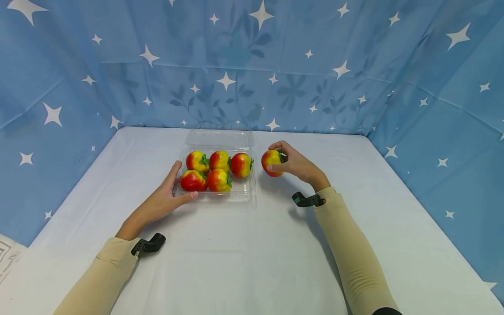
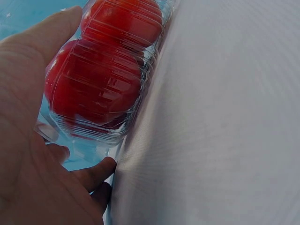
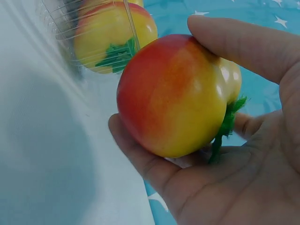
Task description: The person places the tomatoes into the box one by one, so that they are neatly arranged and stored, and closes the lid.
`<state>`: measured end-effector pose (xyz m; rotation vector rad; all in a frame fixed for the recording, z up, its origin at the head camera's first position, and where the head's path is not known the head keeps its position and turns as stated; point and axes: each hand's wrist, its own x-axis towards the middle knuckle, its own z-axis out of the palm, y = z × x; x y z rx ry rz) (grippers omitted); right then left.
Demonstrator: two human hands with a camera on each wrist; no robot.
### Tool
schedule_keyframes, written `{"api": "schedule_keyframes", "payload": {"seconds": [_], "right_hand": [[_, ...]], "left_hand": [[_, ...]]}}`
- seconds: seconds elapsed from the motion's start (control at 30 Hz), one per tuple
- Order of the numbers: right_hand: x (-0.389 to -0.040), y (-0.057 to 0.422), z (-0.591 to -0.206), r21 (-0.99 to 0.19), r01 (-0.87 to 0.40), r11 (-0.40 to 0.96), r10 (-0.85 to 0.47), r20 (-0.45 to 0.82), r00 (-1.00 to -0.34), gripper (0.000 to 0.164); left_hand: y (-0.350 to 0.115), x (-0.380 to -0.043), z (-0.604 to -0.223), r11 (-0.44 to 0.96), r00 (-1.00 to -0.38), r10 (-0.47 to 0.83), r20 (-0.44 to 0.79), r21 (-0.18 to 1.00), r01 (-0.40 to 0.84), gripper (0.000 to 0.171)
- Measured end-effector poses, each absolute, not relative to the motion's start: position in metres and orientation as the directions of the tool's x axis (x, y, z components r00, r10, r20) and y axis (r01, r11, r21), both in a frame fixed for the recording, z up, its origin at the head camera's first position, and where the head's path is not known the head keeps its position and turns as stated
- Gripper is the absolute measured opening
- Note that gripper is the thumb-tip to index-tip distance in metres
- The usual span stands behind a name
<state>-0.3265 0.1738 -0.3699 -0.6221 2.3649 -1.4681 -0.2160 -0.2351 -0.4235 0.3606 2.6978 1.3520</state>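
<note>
A clear plastic box (image 1: 246,187) with its lid folded back holds several red-and-yellow fruits with green leafy tops. Three sit along its back and two at the front left. My left hand (image 1: 166,197) rests around the box's front left corner, thumb along the front wall and straight fingers by the left end. In the left wrist view, red fruits (image 2: 96,84) show through the ribbed wall. Just right of the box, my right hand (image 1: 295,164) holds one more red-and-yellow fruit (image 3: 171,98) between thumb and fingers, its green leaves toward the palm.
The transparent lid (image 1: 218,138) lies behind the box. A white cloth (image 1: 236,262) covers the table. Blue star-patterned curtains (image 1: 157,78) stand at the back and sides. Black wrist devices (image 1: 149,244) sit on both forearms.
</note>
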Motion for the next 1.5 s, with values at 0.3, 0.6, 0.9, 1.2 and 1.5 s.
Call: {"api": "schedule_keyframes", "payload": {"seconds": [0.3, 0.6, 0.9, 1.2, 1.5], "right_hand": [[-0.325, 0.171, -0.367, -0.899, -0.207, 0.385, -0.454, 0.01, -0.891, 0.07], [-0.323, 0.17, -0.36, -0.854, -0.32, 0.411, -0.45, 0.115, -0.886, 0.065], [-0.317, 0.165, -0.349, -0.846, -0.355, 0.397, -0.473, 0.143, -0.87, 0.067], [-0.316, 0.161, -0.349, -0.868, -0.369, 0.333, -0.506, 0.166, -0.846, 0.066], [-0.311, 0.153, -0.348, -0.871, -0.392, 0.296, -0.534, 0.189, -0.824, 0.065]], "left_hand": [[-0.236, -0.215, -0.424, 0.579, -0.968, 0.25, 0.011, 0.799, 0.159, 0.12], [-0.236, -0.216, -0.425, 0.579, -0.968, 0.252, 0.017, 0.799, 0.164, 0.12], [-0.236, -0.216, -0.425, 0.577, -0.968, 0.249, 0.014, 0.801, 0.16, 0.12], [-0.236, -0.216, -0.424, 0.57, -0.968, 0.252, 0.014, 0.806, 0.16, 0.12], [-0.235, -0.217, -0.424, 0.572, -0.968, 0.252, 0.015, 0.804, 0.161, 0.119]]}}
